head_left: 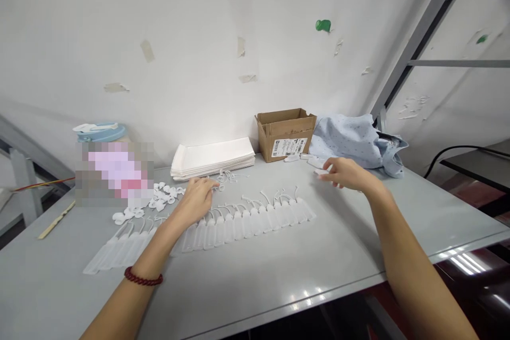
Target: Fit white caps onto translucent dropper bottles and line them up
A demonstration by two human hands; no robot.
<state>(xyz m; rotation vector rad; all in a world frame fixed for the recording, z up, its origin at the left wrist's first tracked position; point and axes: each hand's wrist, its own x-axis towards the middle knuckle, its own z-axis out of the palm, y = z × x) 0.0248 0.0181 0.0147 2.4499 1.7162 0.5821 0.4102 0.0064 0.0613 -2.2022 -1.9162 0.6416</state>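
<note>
1. Fingers bent on the left hand (197, 199), tips at the near side of tangled white cords (228, 175); cannot tell whether anything is grasped.
2. Fingers partly curled on the right hand (346, 172), at a small white piece (321, 171); pinched or merely touched, cannot tell.
3. Laid side by side, nearer than the cords, a long row of translucent tags (244, 223), with strings at the upper ends; partly hidden by the left arm.
4. Beneath everything, a grey table (279, 268).
5. Left of the left hand, scattered small white loops (161, 199).
6. Behind the cords, a white paper stack (215, 156).
7. Behind the right hand, an open cardboard box (285, 135) just beside pale blue cloth (345, 138).
8. Around the left wrist, a dark red bracelet (143, 278).
</note>
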